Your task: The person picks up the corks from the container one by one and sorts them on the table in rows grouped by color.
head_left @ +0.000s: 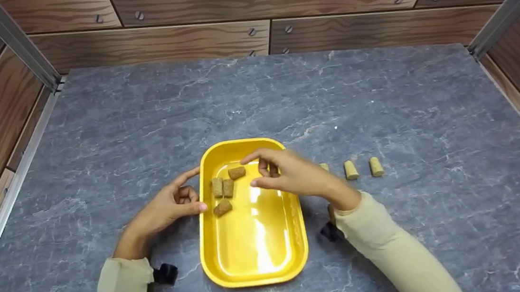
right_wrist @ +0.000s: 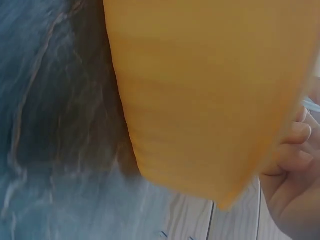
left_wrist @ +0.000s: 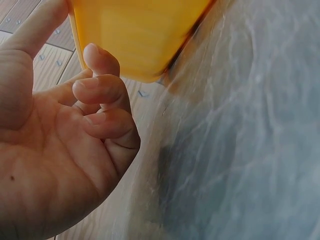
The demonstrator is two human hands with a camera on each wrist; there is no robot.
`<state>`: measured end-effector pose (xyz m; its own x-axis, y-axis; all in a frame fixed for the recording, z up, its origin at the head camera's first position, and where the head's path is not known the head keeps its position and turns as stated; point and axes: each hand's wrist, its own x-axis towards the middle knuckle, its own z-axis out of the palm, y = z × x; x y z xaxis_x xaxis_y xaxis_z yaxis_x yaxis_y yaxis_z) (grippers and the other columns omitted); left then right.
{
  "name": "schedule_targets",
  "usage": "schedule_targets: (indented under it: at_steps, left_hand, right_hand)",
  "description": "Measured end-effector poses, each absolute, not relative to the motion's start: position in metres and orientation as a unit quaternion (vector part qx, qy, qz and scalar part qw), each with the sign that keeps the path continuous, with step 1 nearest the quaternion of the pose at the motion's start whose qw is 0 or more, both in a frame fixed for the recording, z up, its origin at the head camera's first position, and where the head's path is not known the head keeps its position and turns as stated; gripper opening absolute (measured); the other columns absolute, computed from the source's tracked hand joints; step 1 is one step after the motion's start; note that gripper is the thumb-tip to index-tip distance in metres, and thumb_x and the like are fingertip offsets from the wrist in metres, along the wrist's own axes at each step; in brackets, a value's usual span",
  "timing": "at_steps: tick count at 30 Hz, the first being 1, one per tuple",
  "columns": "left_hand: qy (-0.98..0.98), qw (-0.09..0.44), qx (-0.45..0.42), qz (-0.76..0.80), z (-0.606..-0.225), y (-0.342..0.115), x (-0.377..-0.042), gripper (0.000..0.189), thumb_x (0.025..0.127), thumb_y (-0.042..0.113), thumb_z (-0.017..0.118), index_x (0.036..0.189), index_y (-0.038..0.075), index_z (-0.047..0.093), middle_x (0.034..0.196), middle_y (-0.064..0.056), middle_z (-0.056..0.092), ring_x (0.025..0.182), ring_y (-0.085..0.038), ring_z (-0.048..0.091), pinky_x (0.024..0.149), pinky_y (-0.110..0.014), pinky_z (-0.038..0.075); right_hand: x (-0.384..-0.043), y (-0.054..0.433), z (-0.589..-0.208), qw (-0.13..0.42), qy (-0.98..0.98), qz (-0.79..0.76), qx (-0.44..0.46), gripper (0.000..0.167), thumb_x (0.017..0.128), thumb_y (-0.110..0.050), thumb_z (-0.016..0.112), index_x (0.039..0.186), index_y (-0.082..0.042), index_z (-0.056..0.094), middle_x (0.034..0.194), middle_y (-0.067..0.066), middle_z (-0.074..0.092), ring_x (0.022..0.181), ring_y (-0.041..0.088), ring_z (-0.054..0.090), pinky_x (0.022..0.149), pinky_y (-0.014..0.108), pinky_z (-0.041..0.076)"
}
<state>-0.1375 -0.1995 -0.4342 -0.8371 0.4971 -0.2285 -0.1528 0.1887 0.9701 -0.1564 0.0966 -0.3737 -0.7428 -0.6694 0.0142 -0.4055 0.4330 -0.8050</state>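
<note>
A yellow plastic tray stands lengthwise on the table, with several brown cork stoppers lying toward its far left. My left hand is at the tray's left side: thumb tip on the rim, straight index finger against the edge farther back. The left wrist view shows its other fingers loosely bent, holding nothing. Over the tray's far right part hovers my right hand, thumb and index finger apart with nothing between them. Its index fingertip is close to one cork. The right wrist view mostly shows the tray's outer wall.
Right of the tray, two pale cork stoppers stand in a row on the grey marbled table; a third cork is partly hidden by the right hand. Wood-patterned panels close off the back and sides.
</note>
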Motion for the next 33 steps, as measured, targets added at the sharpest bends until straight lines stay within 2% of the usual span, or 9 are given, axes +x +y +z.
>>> schedule_targets:
  at_steps: [7, 20, 26, 33]
  left_hand:
    - [0.726, 0.259, 0.121, 0.626, -0.435, -0.199, -0.138, 0.088, 0.084, 0.015, 0.075, 0.153, 0.005, 0.021, 0.082, 0.0, 0.055, 0.071, -0.007, 0.05, 0.07, -0.02, 0.044]
    - [0.717, 0.261, 0.115, 0.636, -0.435, -0.199, -0.137, 0.088, 0.084, 0.014, 0.075, 0.153, 0.005, 0.021, 0.082, 0.001, 0.055, 0.071, -0.007, 0.05, 0.07, -0.02, 0.044]
    - [0.717, 0.259, 0.115, 0.637, -0.435, -0.199, -0.138, 0.087, 0.084, 0.013, 0.075, 0.153, 0.005, 0.022, 0.081, 0.001, 0.055, 0.071, -0.007, 0.05, 0.071, -0.021, 0.044]
    - [0.716, 0.259, 0.116, 0.638, -0.435, -0.198, -0.137, 0.087, 0.084, 0.013, 0.075, 0.153, 0.005, 0.022, 0.081, 0.001, 0.054, 0.07, -0.007, 0.05, 0.07, -0.02, 0.044]
  right_hand:
    - [-0.159, 0.078, -0.382, 0.167, 0.84, -0.39, -0.338, 0.038, 0.091, -0.019, 0.067, 0.126, -0.006, 0.059, 0.085, 0.006, 0.058, 0.071, 0.01, 0.047, 0.065, 0.02, 0.04]
    - [-0.161, 0.056, -0.396, 0.163, 0.875, -0.252, -0.381, 0.034, 0.091, -0.023, 0.067, 0.125, -0.019, 0.062, 0.076, -0.001, 0.057, 0.068, 0.009, 0.047, 0.063, 0.024, 0.037]
    - [-0.16, 0.051, -0.399, 0.179, 0.884, -0.216, -0.375, 0.035, 0.09, -0.026, 0.067, 0.124, -0.023, 0.062, 0.086, 0.001, 0.06, 0.068, 0.008, 0.048, 0.064, 0.026, 0.038]
    - [-0.158, 0.047, -0.405, 0.193, 0.891, -0.18, -0.369, 0.037, 0.089, -0.025, 0.067, 0.125, -0.028, 0.062, 0.071, -0.006, 0.055, 0.065, 0.009, 0.048, 0.061, 0.027, 0.038]
